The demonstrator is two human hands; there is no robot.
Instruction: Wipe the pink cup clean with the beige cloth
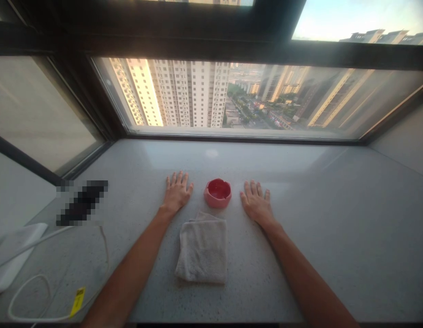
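Your left hand (177, 192) lies flat and empty, fingers spread, on the speckled stone surface (317, 228), just beside a round pink ceramic ashtray (217, 193) with a red interior. Your right hand (256, 203) lies equally open and empty beyond it. A careless inward sweep of either hand could knock the ashtray, sliding it toward the window glass (184, 91).

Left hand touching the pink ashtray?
Apart. The head view shows the left hand lying flat, with a plain gap between its thumb side and the pink ashtray.
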